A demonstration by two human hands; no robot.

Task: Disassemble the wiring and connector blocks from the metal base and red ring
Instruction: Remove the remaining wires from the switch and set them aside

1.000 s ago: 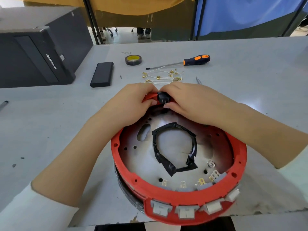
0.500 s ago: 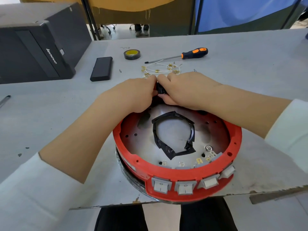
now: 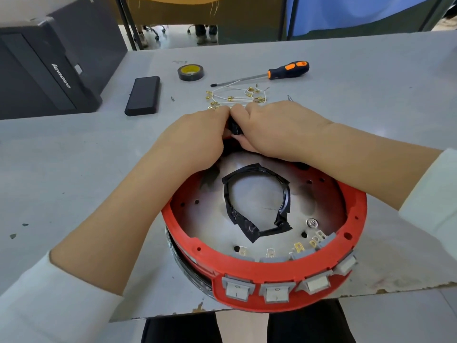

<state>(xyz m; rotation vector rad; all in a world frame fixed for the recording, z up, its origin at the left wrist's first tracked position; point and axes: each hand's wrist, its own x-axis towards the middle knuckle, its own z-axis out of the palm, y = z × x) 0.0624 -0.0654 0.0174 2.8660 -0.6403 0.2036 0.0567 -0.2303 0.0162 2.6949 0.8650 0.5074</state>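
The red ring (image 3: 351, 219) sits on its round metal base (image 3: 210, 219) at the table's near edge. Several grey rocker switches (image 3: 275, 292) line its front wall, with brass terminals (image 3: 298, 247) behind them. A loop of black tape (image 3: 247, 226) lies on the base plate. At the ring's far rim, my left hand (image 3: 197, 137) and my right hand (image 3: 272, 129) meet, both pinching a small black connector block (image 3: 235, 127). Most of the block is hidden by my fingers. Loose white wires with brass lugs (image 3: 235, 97) lie just beyond my hands.
An orange-and-black screwdriver (image 3: 288, 70) and a roll of black tape (image 3: 191, 72) lie farther back. A flat black box (image 3: 143, 95) rests to the left, beside a black computer case (image 3: 49, 70). The ring overhangs the table's near edge (image 3: 173, 313).
The view has tilted down, showing the ring's front switches. My hands have drawn together over the black block at the far rim, covering more of it.
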